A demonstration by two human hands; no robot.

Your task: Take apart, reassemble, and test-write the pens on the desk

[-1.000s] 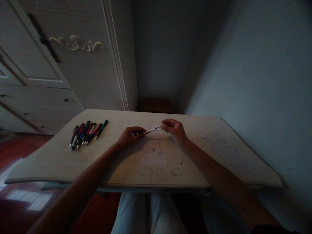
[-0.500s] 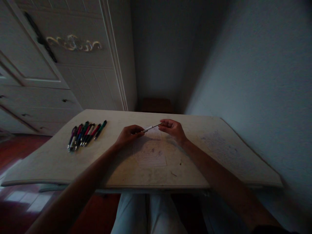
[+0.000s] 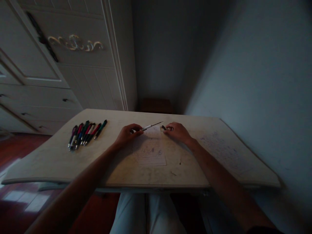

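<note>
My left hand (image 3: 130, 133) pinches a white pen barrel (image 3: 146, 127), which points up to the right above the table. A thin dark refill (image 3: 157, 123) sticks out of its far end, bare. In my right hand (image 3: 177, 131), a short dark piece (image 3: 163, 127) like a pen part pokes out from between the closed fingers, just right of the refill tip and apart from it. Below both hands lies a sheet of paper (image 3: 152, 159) with scribbles and written lines.
Several coloured pens (image 3: 85, 134) lie side by side on the left of the pale table (image 3: 117, 172). Pen scribbles (image 3: 219, 146) mark the tabletop at right. A white cabinet (image 3: 90, 84) stands behind on the left, and a wall (image 3: 255, 81) runs along the right.
My right hand has moved slightly right and down, away from the refill tip, and a dark piece now shows in its fingers. The left hand keeps hold of the barrel.
</note>
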